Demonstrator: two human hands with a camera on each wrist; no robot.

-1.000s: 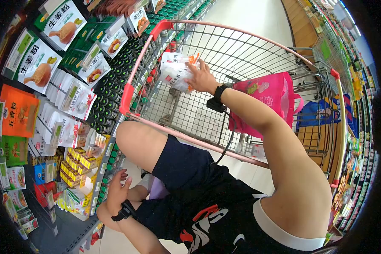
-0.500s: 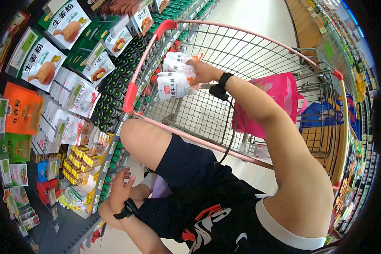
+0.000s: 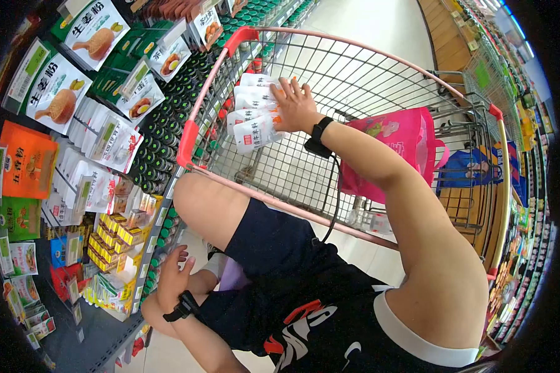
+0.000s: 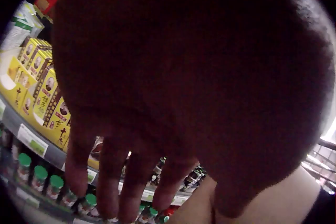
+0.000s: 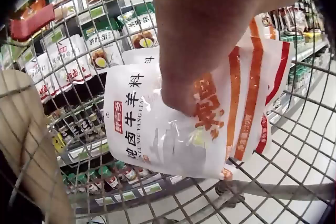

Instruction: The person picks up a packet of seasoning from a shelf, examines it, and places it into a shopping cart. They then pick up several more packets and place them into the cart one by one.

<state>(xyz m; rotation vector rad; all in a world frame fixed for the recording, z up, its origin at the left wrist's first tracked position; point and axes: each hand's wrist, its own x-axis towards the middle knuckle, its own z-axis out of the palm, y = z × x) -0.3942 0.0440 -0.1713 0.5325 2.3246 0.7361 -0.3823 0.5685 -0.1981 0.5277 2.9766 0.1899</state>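
Inside the cart, my right hand point(image 3: 294, 110) reaches over a stack of white seasoning packets point(image 3: 255, 135), its fingers spread at their orange ends. From the right wrist view, the thumb presses on the front of the nearest packet point(image 5: 144, 124); several more stand fanned out behind it. The other fingers are hidden there behind the thumb and packets. My left hand point(image 3: 173, 283) is over my knee beside the shelf, holding nothing. Dark in the left wrist view, the left hand point(image 4: 157, 92) has its fingers hanging loosely.
The wire shopping cart point(image 3: 286, 207) stands before me, with a pink bag point(image 3: 389, 140) inside. A shelf of seasoning packets point(image 3: 56, 93), yellow boxes point(image 3: 113, 239) and green-capped bottles point(image 3: 154, 273) runs along the left. Further wire carts point(image 3: 479, 68) stand at the right.
The white packets have gone from bunched together to spread in a fan. My right hand's fingers have spread. The left hand stays by the knee.
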